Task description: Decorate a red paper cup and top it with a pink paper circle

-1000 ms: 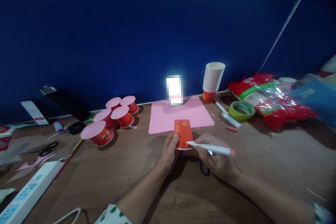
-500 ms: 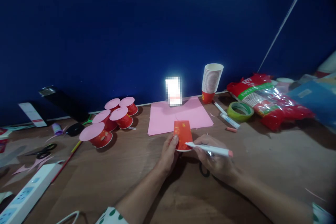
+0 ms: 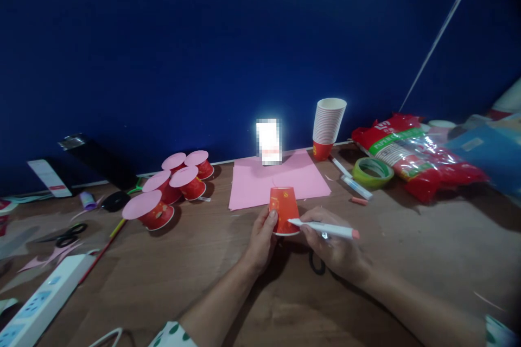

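Note:
My left hand [image 3: 262, 238] is closed around the left side of a red paper cup [image 3: 287, 207], its thumb on the front. The cup is upside down, with its white rim toward me. In my right hand [image 3: 331, 244] is a white marker [image 3: 328, 229] with a pinkish end; its tip points left and meets or nearly meets the cup's lower front. Pink paper sheets [image 3: 280, 187] lie just behind the cup. A dark ring-shaped handle [image 3: 316, 263] shows on the table, partly under my right hand.
Several red cups topped with pink discs [image 3: 185, 177] stand to the left. A power strip [image 3: 49, 293] and scissors [image 3: 67, 236] lie at far left. At the right are a cup stack [image 3: 329, 127], green tape [image 3: 372, 172] and a red package [image 3: 407, 152]. A bright phone [image 3: 269, 141] stands behind.
Hardly anything differs. The marker has shifted very slightly to the left at its back end, and the cup has turned or tilted a touch in my left hand.

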Tool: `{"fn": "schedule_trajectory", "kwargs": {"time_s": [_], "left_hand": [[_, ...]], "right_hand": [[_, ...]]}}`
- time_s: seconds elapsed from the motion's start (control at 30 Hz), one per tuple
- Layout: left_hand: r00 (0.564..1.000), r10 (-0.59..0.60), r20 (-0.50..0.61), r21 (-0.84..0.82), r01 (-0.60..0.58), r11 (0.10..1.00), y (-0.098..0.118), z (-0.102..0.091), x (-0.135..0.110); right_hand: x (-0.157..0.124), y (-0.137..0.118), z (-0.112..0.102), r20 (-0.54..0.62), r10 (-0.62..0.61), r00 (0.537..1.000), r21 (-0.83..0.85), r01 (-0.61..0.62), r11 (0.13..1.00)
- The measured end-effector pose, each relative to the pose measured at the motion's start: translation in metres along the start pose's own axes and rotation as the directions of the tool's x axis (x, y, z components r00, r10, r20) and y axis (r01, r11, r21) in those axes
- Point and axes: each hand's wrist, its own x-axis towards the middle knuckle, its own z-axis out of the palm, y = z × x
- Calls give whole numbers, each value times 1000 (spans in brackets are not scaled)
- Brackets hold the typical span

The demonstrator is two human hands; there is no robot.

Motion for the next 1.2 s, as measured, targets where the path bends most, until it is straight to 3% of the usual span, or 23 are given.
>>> {"fn": "schedule_trajectory", "kwargs": {"time_s": [0.53,1.2], "left_hand": [[1000,0,8,25,0,1000,-3,-1,-2],[1000,19,3,81,-20,997,-7,-6,-2]], "right_hand": [[-3,20,2,-127,68,990,47,-62,997],[-2,22,0,-144,109,984,60,-101,993]]}}
